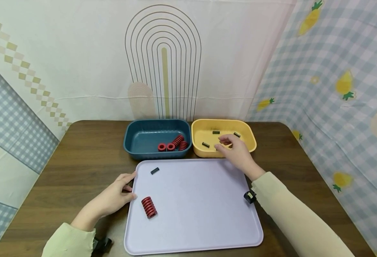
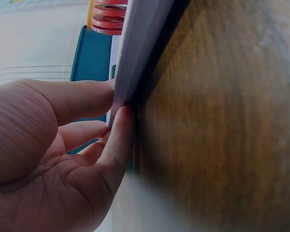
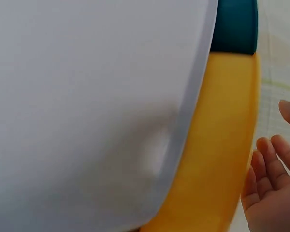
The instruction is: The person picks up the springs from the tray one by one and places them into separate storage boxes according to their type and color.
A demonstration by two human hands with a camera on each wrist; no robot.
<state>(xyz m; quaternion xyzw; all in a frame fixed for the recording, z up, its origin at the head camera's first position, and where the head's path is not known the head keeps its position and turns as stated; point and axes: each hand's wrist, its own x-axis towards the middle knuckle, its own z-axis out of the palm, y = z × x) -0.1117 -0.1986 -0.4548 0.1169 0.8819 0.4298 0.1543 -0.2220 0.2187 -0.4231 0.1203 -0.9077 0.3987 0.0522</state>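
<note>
My left hand (image 1: 116,196) rests at the left side of the pale lavender tray (image 1: 195,207), thumb and fingertips touching its rim. On the tray lie a red coil spring (image 1: 149,207), close to that hand, and a small black IC chip (image 1: 155,171) with pins, near the far left corner. My right hand (image 1: 238,153) reaches over the yellow bin (image 1: 252,144), thumb and fingers apart; nothing shows between them. Several black chips lie in this bin, one (image 1: 205,144) left of the fingertips. In the right wrist view the right hand (image 3: 275,188) has loosely bent fingers beyond the bin's wall.
A dark blue bin (image 1: 143,137) stands left of the yellow one, with several red springs (image 1: 178,140) at its right end. Both bins stand just behind the tray on a brown wooden table (image 1: 82,153). Patterned cloth (image 1: 98,64) hangs behind and at both sides.
</note>
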